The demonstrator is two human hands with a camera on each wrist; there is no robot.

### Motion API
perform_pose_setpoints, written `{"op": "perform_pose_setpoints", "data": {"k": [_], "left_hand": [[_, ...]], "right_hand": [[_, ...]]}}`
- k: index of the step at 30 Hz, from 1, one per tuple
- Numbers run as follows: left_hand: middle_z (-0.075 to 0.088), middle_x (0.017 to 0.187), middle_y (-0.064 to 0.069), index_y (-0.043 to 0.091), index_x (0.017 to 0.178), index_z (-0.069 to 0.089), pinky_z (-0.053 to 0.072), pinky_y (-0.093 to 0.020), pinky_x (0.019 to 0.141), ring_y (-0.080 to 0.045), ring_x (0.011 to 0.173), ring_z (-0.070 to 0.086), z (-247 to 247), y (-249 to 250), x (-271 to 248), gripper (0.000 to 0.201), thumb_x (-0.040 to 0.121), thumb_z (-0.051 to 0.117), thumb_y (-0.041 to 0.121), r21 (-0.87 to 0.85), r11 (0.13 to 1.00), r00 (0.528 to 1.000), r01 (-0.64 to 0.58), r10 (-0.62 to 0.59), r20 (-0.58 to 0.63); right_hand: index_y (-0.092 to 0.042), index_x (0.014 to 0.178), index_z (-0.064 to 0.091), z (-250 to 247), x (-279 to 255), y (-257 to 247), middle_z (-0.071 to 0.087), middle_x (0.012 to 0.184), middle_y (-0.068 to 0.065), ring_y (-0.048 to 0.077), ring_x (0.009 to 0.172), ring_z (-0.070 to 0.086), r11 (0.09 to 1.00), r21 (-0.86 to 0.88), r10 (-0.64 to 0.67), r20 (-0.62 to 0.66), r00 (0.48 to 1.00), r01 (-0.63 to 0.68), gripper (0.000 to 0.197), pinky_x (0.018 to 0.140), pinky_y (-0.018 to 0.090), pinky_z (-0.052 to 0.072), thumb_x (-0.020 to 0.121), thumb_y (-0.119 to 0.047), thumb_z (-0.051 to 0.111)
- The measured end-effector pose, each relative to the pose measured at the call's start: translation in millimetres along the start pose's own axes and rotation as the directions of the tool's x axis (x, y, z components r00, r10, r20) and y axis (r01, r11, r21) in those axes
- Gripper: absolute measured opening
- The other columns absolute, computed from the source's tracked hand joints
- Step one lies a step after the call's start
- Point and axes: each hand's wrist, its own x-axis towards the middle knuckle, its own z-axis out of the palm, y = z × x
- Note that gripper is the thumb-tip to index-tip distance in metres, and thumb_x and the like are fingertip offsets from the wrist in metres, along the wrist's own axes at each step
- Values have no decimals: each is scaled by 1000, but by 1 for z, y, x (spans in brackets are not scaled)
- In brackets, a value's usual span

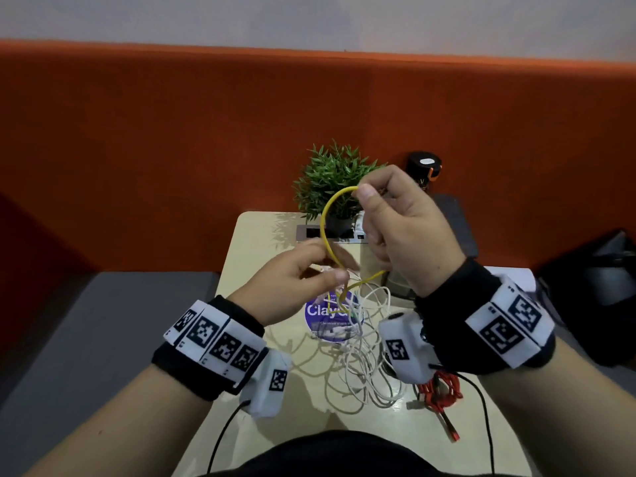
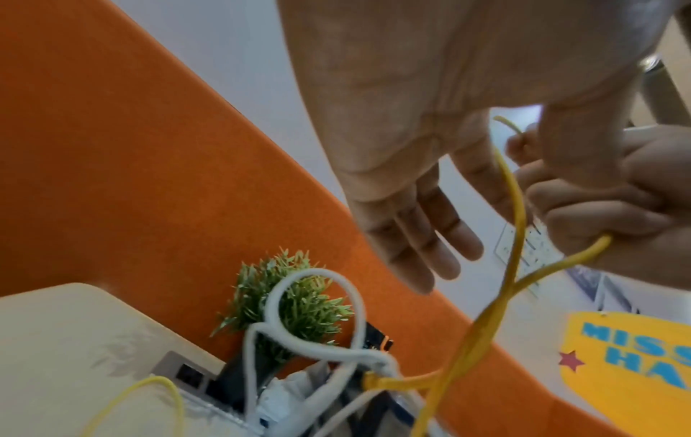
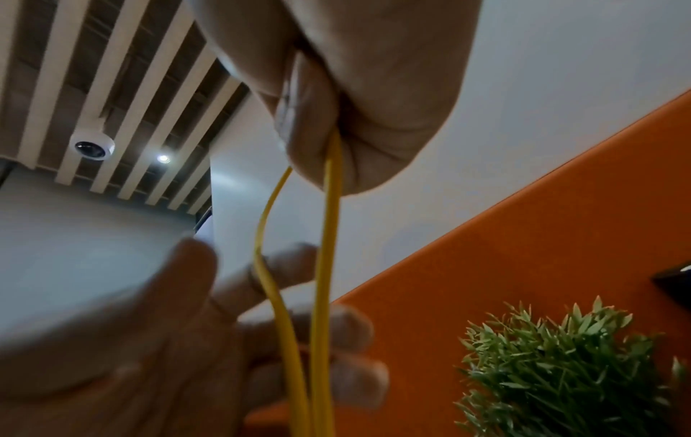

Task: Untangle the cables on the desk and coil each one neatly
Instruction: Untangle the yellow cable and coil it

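Head view: my right hand (image 1: 406, 232) clamps both strands of the yellow cable (image 1: 325, 218), an upright loop. Leftward and lower, my left hand (image 1: 292, 280) holds straight fingers apart around one strand; beneath them it crosses itself, dropping into the white cables (image 1: 364, 366).

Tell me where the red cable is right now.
Head view, lower right: the red cable lies bunched on the desk, just right of the white cables.
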Motion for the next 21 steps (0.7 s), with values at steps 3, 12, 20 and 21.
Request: {"op": "perform_pose_setpoints", "data": {"k": [3, 12, 20, 21], "left_hand": [[68, 75, -7, 20, 78, 63, 51, -31, 84, -20, 84, 68, -1, 6, 2, 21, 89, 48, 29, -79, 997, 996, 1, -8, -94], [43, 48, 14, 25, 69, 62, 28, -20, 48, -2, 48, 35, -43, 22, -9, 25, 92, 56, 32, 210, 977, 918, -33, 113, -381], [41, 54, 7, 24, 70, 62, 30, -27, 54, -8, 52, 37, -58, 18, -19, 27, 90, 54, 40, 376, 919, 966, 122, -22, -259], [40, 53, 8, 25, 70, 62, 29, -25, 52, -8, 51, 36, -56, 17, -20, 27, 88, 49, 40, 291, 950, 964, 112, -33, -263]], "right_hand": [[-25, 79, 56, -4, 4, -1, 41, 52, -10, 2, 43, 33, 991, -120, -64, -83, 994, 54, 15, 43, 17, 28, 94, -24, 56], [-30, 88, 73, -39, 9, -27, 55, 68, -7, 14, 71, 46, 695, -665, -418, -62, 907, 275, 6, 61, 23, 35, 84, -32, 69], [-31, 83, 64, -43, 12, -21, 50, 68, -13, 1, 60, 42, 752, -627, -424, -221, 879, 205, 5, 55, 11, 31, 88, -29, 65], [-31, 82, 63, -44, 14, -17, 50, 66, -14, 0, 58, 43, 767, -620, -384, -238, 892, 165, 7, 53, 10, 30, 89, -30, 64]]}}
